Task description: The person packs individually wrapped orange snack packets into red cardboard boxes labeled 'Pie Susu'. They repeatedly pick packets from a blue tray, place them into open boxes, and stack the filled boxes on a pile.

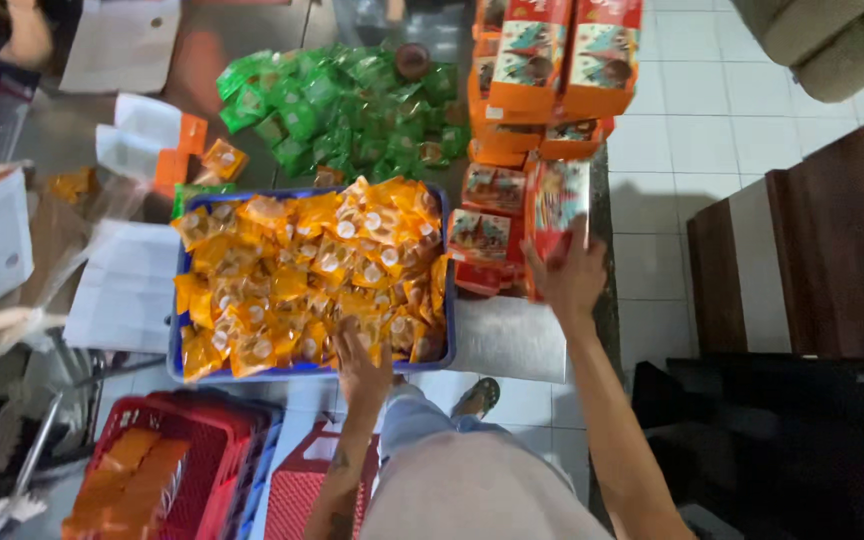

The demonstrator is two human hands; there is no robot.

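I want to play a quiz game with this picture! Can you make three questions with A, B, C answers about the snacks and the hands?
1. Where are the orange packets?
A. in the blue tray
B. on the floor
C. in the red basket

2. What colour are the packets behind the tray?
A. purple
B. green
C. white

3. What is the right hand doing?
A. resting flat
B. gripping a box
C. pointing up

Answers: 1 A, the packets fill the tray; 2 B, a green pile lies there; 3 B, its fingers wrap the upright box.
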